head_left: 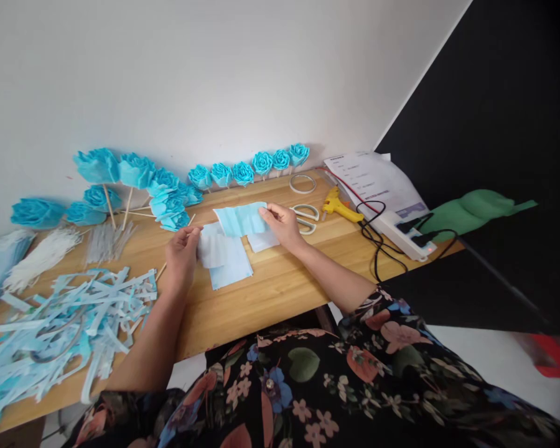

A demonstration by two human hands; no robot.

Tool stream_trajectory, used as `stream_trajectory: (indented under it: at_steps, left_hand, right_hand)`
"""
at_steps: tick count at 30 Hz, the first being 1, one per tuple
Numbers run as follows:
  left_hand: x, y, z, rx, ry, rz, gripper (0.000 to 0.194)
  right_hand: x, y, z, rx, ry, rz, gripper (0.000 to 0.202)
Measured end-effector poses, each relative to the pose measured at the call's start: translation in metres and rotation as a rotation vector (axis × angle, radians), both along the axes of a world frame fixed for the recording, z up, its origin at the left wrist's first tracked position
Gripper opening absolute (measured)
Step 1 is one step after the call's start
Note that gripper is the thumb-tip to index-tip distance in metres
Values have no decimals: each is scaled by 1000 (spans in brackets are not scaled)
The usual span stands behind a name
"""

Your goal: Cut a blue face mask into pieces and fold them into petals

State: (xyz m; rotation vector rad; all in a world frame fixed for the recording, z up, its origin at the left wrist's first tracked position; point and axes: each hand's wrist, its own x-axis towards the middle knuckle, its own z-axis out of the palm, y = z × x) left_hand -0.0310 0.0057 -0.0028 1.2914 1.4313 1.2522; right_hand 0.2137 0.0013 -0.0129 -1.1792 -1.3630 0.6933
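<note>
The left hand point(183, 252) pinches the edge of a pale sheet point(211, 247) in the middle of the frame. The right hand point(284, 228) pinches the right end of a bright blue sheet point(243, 219) beside it. Both sheets are over the wooden table point(280, 283). Cut strips point(81, 330) lie in a messy pile, lower left. Scissors point(307, 213) and a yellow glue gun point(340, 205) lie right of the middle.

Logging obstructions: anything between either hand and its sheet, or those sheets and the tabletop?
Nothing visible separates left hand from whitish sheet or right hand from blue sheet; beneath, a pale blue sheet covers some tabletop.
</note>
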Motion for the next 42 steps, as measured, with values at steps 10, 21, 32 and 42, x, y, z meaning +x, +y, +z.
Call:
stream_trajectory:
  at_steps: [10, 21, 32, 42]
  left_hand:
    - [-3, 7, -6, -75, -478, -140, 37]
    - [4, 6, -9, -153, -687, -298, 30]
    - [22, -30, 19, -251, -466, -413, 44]
    - [21, -30, 12, -258, -579, -505, 44]
  right_hand:
    - [2, 1, 2, -8, 33, -71, 41]
    - [-7, -24, 27, -67, 23, 261, 34]
    - [-21, -33, 37, 173, -121, 406, 20]
    - [-20, -22, 21, -318, 335, 445, 33]
